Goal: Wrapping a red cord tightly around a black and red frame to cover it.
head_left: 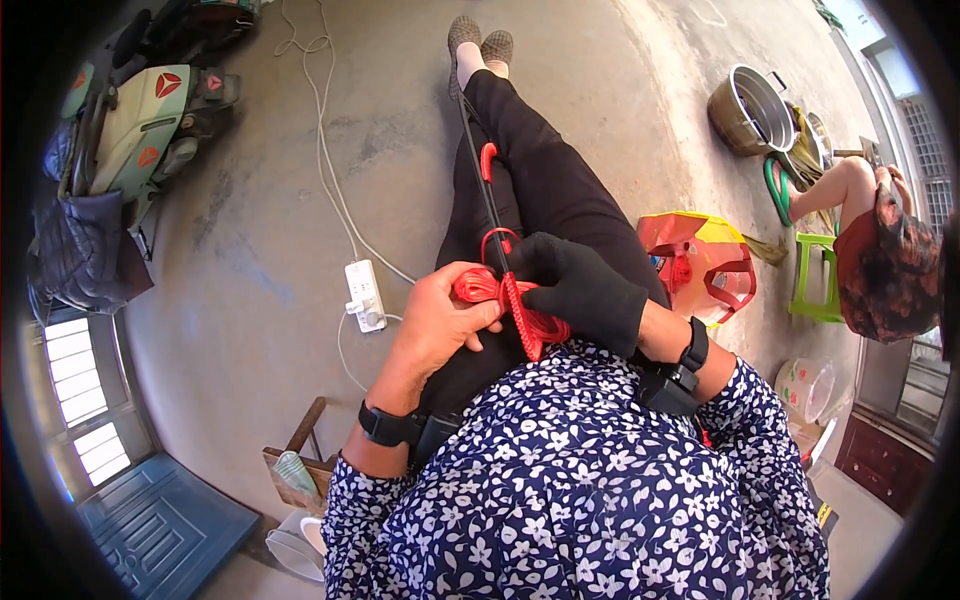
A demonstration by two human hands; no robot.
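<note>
A long black strip (479, 172) runs along my legs from my shoes to my lap. Red cord is wound in tight rows around its near end, forming a red wrapped section (523, 322). My left hand (440, 318), bare, is closed on a bundle of red cord (478, 286) beside that section. In a black glove, my right hand (585, 288) pinches the strip and cord at the upper part of the wrapping. More red cord loops out below its fingers. Farther up the strip sits a short curved red piece (488, 161).
A white power strip (365, 296) with trailing cables lies left of my legs. To the right stand a red and yellow bag (702, 265), a large metal pot (750, 112) and a green stool (818, 278) with another person seated. A scooter (140, 130) is parked far left.
</note>
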